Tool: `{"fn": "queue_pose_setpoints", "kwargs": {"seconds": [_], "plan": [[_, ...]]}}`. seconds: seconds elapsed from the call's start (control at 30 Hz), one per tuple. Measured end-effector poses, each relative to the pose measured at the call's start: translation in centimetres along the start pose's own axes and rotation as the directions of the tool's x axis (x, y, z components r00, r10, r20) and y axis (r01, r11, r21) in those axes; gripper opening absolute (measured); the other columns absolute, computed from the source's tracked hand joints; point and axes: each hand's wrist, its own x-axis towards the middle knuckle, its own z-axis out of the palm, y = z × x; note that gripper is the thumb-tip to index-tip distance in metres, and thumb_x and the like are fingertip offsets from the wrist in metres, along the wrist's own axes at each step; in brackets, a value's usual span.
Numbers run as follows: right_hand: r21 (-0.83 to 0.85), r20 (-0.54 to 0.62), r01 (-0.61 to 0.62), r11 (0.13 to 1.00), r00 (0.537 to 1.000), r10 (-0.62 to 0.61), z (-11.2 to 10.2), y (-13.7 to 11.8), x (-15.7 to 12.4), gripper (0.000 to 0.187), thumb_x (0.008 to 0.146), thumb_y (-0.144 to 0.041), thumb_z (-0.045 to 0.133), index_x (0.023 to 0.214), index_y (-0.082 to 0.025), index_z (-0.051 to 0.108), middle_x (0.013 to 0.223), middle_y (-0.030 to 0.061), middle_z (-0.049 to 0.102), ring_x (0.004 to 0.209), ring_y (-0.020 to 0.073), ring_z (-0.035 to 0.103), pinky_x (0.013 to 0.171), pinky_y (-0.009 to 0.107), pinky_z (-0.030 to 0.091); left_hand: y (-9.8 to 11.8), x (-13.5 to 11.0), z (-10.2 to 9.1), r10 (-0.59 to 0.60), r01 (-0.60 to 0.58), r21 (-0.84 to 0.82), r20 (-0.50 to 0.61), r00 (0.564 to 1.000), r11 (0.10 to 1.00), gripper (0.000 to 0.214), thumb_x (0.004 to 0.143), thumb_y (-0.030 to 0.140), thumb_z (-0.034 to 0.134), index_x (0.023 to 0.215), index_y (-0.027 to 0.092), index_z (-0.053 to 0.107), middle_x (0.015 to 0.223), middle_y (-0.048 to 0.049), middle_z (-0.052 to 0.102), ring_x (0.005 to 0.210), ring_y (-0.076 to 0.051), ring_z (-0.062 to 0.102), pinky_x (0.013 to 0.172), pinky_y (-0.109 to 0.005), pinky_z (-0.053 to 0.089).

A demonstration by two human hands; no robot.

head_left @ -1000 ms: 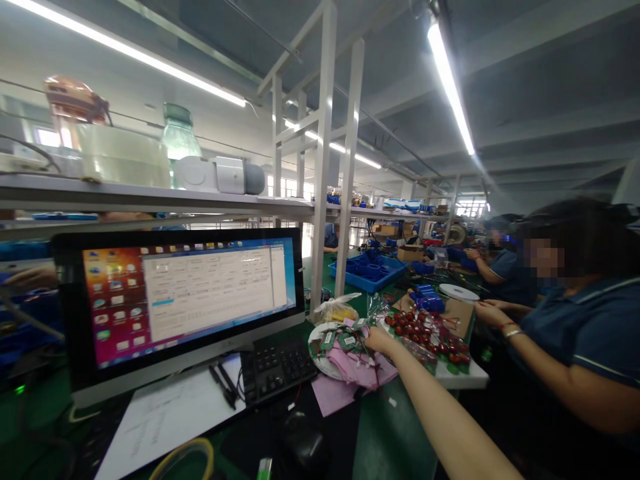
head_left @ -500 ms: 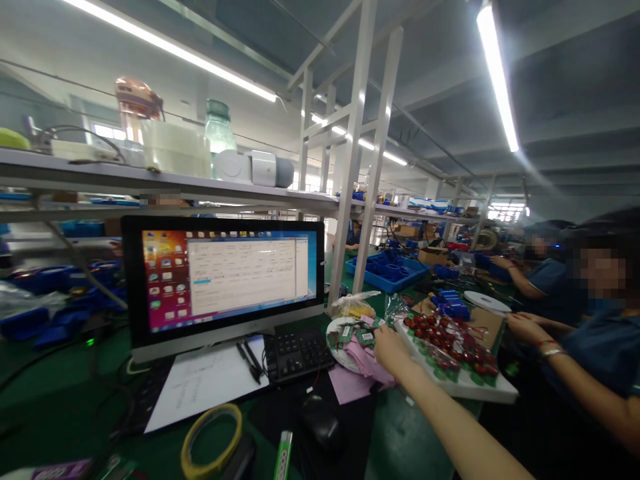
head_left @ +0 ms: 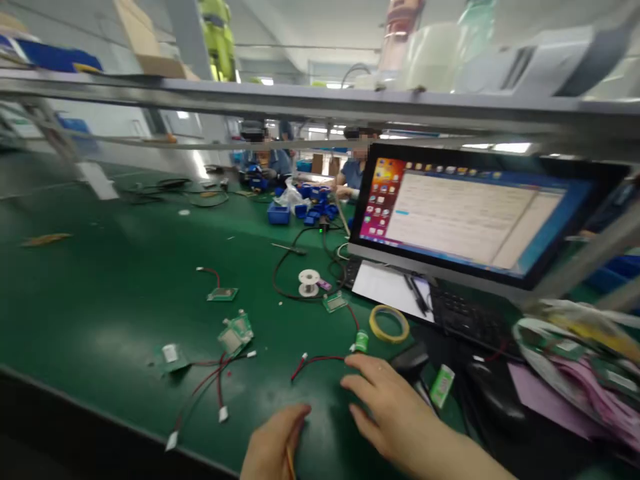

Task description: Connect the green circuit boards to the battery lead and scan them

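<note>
Red wire lead [head_left: 325, 358], with a darker strand beside it, lies on the green bench [head_left: 125, 280] directly in front of the person; its right-hand end passes out of sight at the fingertips of the right hand [head_left: 395, 407]. Right hand: fingers parted and lightly curved, nothing seen in its grasp; whether the fingertips touch the lead cannot be determined. Left hand [head_left: 273, 443]: cut off by the lower edge, thumb and fingers close together; a thin yellowish line shows there, but whether anything is gripped cannot be determined. Placement, in the inspector's judgement: both hands are held low at the near side, so the small parts are within short reach; the circuit boards [head_left: 237, 335] lie loose with leads trailing outward, which would leave the white connectors [head_left: 223, 415] accessible, though some leads cross; the tape roll [head_left: 389, 325] lies flat, presumably for stability, while the wire spool [head_left: 309, 283] stands on its flange, likely to prevent rolling. Count: boards on the bench surface, apparently five, namely two overlapping in the middle, one at left, one behind, one beside the spool; further boards on the white plate [head_left: 523, 333], number not clear. Tape roll, one; spool, one; green cylinder [head_left: 361, 341] just beyond the right fingertips, one; green-and-white item [head_left: 443, 385], one; monitor [head_left: 470, 213], one; paper sheet [head_left: 375, 283], one; pens [head_left: 417, 293] on it, apparently two; mouse [head_left: 497, 400], one.
</note>
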Motion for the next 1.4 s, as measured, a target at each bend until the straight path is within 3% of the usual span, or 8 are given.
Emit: {"fn": "queue_pose_setpoints", "kwargs": {"seconds": [0.17, 0.33, 0.43, 0.6, 0.8, 1.0, 1.13, 1.4], "plan": [[0.038, 0.197, 0.094, 0.995, 0.975, -0.099, 5.0, -3.0, 10.1, 0.022, 0.075, -0.020, 0.057, 0.097, -0.019, 0.057, 0.101, 0.0049, 0.057, 0.092, 0.0155, 0.056, 0.080, 0.027, 0.046, 0.7, 0.0, -0.3, -0.062, 0.061, 0.030, 0.014, 0.998, 0.998, 0.022, 0.086, 0.016, 0.033, 0.095, 0.017, 0.053, 0.066, -0.0018, 0.065, 0.056, -0.011, 0.062, 0.052, -0.019, 0.049], [-0.044, 0.256, 0.252, 0.967, 0.938, -0.232, 9.5, -5.7, 18.9, 0.037, 0.073, -0.022, 0.060, 0.108, -0.013, 0.052, 0.114, 0.0149, 0.052, 0.107, 0.0251, 0.049, 0.086, 0.040, 0.040, 0.9, -0.4, 0.1, 0.039, -0.036, 0.059, -0.049, 0.998, 0.998, 0.021, 0.084, 0.011, 0.034, 0.094, 0.016, 0.052, 0.062, -0.0024, 0.064, 0.050, -0.013, 0.060, 0.049, -0.022, 0.046], [-0.055, 0.341, 0.419, 0.906, 0.861, -0.378, 11.6, -7.3, 22.1, 0.039, 0.074, -0.014, 0.057, 0.113, -0.022, 0.052, 0.128, 0.0103, 0.047, 0.120, 0.0246, 0.039, 0.097, 0.046, 0.028, 0.8, -0.5, 0.1, 0.041, -0.038, 0.062, -0.033, 0.999, 0.997, 0.022, 0.082, 0.010, 0.034, 0.093, 0.015, 0.053, 0.058, -0.0021, 0.062, 0.048, -0.014, 0.058, 0.046, -0.023, 0.043], [-0.087, 0.391, 0.506, 0.858, 0.809, -0.438, 13.0, -8.4, 24.1, 0.014, 0.074, -0.013, 0.058, 0.085, -0.018, 0.063, 0.092, 0.0100, 0.065, 0.099, 0.0251, 0.053, 0.096, 0.054, 0.026, 0.9, -0.3, -0.1, 0.054, -0.050, 0.103, -0.031, 0.998, 0.993, 0.025, 0.080, 0.008, 0.032, 0.092, 0.014, 0.053, 0.052, -0.0006, 0.057, 0.044, -0.015, 0.055, 0.040, -0.025, 0.038], [-0.038, 0.127, 0.483, 0.875, 0.870, -0.475, 8.9, -6.2, 20.9, 0.016, 0.080, -0.009, 0.047, 0.076, -0.018, 0.059, 0.080, 0.0039, 0.063, 0.089, 0.0155, 0.054, 0.101, 0.038, 0.025, 1.3, -0.4, -0.7, 0.084, -0.077, 0.081, -0.085, 0.993, 0.994, 0.020, 0.083, 0.009, 0.037, 0.095, 0.016, 0.051, 0.063, -0.0008, 0.063, 0.052, -0.012, 0.059, 0.050, -0.023, 0.045], [0.186, -0.186, 0.129, 0.974, 0.978, -0.094, 4.2, -1.5, 9.9, 0.006, 0.081, -0.014, 0.049, 0.081, -0.018, 0.054, 0.086, 0.0036, 0.064, 0.084, 0.0130, 0.059, 0.076, 0.027, 0.046, 1.2, -1.4, -1.1, 0.197, -0.190, 0.058, -0.168, 0.966, 0.980, 0.020, 0.084, 0.013, 0.035, 0.095, 0.015, 0.052, 0.057, -0.0014, 0.059, 0.050, -0.013, 0.054, 0.049, -0.025, 0.040], [0.487, -0.243, -0.012, 0.874, 0.959, 0.148, 5.1, 1.0, 2.9, 0.010, 0.074, -0.012, 0.057, 0.069, -0.019, 0.052, 0.083, 0.0019, 0.066, 0.087, 0.0152, 0.062, 0.078, 0.029, 0.050, 0.8, -1.9, -0.9, 0.299, -0.299, 0.021, -0.149, 0.943, 0.954, 0.020, 0.083, 0.012, 0.034, 0.092, 0.013, 0.052, 0.049, 0.0004, 0.049, 0.044, -0.012, 0.043, 0.045, -0.026, 0.031], [0.251, -0.186, 0.060, 0.966, 0.982, -0.013, 8.6, 2.8, 1.3, 0.021, 0.080, -0.005, 0.046, 0.083, -0.020, 0.061, 0.098, 0.0046, 0.066, 0.103, 0.0175, 0.056, 0.092, 0.042, 0.041, 1.1, -1.6, -1.4, 0.273, -0.273, 0.023, -0.095, 0.957, 0.962, 0.020, 0.080, 0.007, 0.041, 0.095, 0.012, 0.054, 0.058, -0.0022, 0.059, 0.050, -0.012, 0.051, 0.049, -0.024, 0.041]]}}
